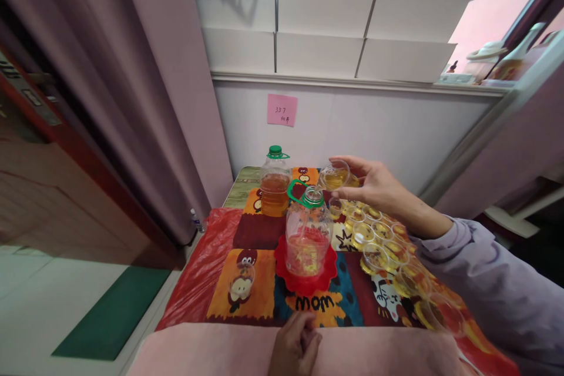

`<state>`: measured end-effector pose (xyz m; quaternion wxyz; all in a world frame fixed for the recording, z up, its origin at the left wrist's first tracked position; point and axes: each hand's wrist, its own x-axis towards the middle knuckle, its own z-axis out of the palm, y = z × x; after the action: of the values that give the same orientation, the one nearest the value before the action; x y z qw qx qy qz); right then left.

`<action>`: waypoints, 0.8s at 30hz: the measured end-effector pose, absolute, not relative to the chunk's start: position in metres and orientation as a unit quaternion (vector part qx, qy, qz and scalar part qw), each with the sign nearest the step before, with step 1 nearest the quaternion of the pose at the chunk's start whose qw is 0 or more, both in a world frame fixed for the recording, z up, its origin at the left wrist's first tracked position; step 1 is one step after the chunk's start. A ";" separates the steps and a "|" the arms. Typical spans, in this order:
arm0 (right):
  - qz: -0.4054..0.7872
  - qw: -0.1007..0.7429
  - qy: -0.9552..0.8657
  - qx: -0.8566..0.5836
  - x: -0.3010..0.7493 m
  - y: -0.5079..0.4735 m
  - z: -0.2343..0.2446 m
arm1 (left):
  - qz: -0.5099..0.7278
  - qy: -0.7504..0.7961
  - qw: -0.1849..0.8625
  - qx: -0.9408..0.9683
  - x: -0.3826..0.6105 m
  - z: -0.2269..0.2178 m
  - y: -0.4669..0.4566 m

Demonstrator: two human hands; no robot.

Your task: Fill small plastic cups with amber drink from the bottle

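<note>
My right hand [372, 185] grips a clear plastic cup [335, 178] with yellow liquid in it. The cup is tilted to the left, its rim just by the open mouth of a clear plastic bottle [308, 229]. Some pale liquid lies in the bottom of that bottle, which stands upright on a red scalloped dish [307, 282] and has a green ring handle at its neck. My left hand [296, 343] rests at the table's near edge, fingers curled in, with nothing visible in it.
A capped bottle of amber liquid [275, 188] stands behind to the left. Several cups of yellow liquid [374, 255] crowd the right side. A clear cup [241, 283] sits at front left on the patterned cloth. Red plastic sheet [189, 282] covers the left edge. A wall rises behind.
</note>
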<state>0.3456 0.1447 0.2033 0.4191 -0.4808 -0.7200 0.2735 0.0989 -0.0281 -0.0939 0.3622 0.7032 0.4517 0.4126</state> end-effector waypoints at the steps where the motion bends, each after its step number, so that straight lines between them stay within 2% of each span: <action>1: 0.270 0.418 -0.721 -0.483 0.345 0.145 0.205 | 0.412 0.453 0.361 0.703 0.099 -0.094 -0.028; 10: 0.196 0.411 -0.749 -0.482 0.341 0.146 0.210 | 0.404 0.454 0.373 0.701 0.098 -0.096 -0.028; 17: 0.084 0.365 -0.789 -0.488 0.337 0.143 0.222 | 0.411 0.447 0.366 0.706 0.097 -0.097 -0.027; 24: 0.026 0.345 -0.813 -0.467 0.333 0.142 0.225 | 0.421 0.444 0.354 0.707 0.097 -0.100 -0.027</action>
<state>0.3332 0.1420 0.2248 0.3454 -0.4674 -0.8133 0.0262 0.0973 -0.0273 -0.0999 0.3540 0.7074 0.4439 0.4211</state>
